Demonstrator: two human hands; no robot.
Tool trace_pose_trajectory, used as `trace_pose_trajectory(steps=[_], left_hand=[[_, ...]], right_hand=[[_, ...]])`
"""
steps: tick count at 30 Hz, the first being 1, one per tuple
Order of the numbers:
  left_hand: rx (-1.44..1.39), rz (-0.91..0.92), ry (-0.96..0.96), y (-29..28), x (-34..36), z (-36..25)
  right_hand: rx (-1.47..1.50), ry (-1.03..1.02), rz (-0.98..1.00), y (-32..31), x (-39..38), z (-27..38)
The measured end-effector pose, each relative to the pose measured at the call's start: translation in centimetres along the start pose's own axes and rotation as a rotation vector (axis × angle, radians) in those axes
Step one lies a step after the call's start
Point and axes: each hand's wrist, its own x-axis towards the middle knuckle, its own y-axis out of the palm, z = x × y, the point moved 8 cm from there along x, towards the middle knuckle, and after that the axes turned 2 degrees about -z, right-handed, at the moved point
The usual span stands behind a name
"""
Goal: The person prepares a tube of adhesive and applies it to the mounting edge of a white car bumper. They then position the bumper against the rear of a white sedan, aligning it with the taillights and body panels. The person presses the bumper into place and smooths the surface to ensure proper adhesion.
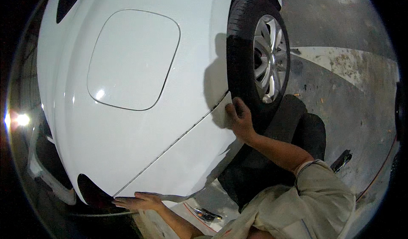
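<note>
A white car's rear side fills the left and middle of the view, with a rounded fuel door (135, 60) in its body panel. Below a long slanting seam lies the white bumper cover (182, 158). My left hand (140, 201) rests with straight fingers against the bumper's edge, beside a dark tail-light area (94, 191). At the wheel-arch end of the seam, my right hand (241, 119) is closed with curled fingers on the bumper's edge. The fingertips are partly hidden there. Just beyond it stands the black tyre (242, 47) with its silver alloy wheel (270, 58).
My bent dark-clad knees (312, 132) are close to the tyre. A dark tool-like object (341, 160) and another small one (207, 214) lie on the grey floor (357, 111). A red cord (378, 175) runs at right. A bright lamp (23, 120) shines at far left.
</note>
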Motion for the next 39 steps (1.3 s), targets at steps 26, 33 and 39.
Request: trace_pose_trajectory(steps=[26, 33, 39], left_hand=[[-0.032, 0.153, -0.154, 1.4, -3.0, 0.0], [-0.322, 0.34, 0.653, 2.1, -7.3, -24.5], [-0.361, 0.263, 0.628, 2.5, -7.3, -26.4]], right_hand=[[-0.026, 0.057, -0.18, -0.5, -0.2, -1.2], [0.073, 0.05, -0.206, 0.1, -0.6, -1.3], [-0.353, -0.266, -0.2, -1.5, 0.1, 2.5]])
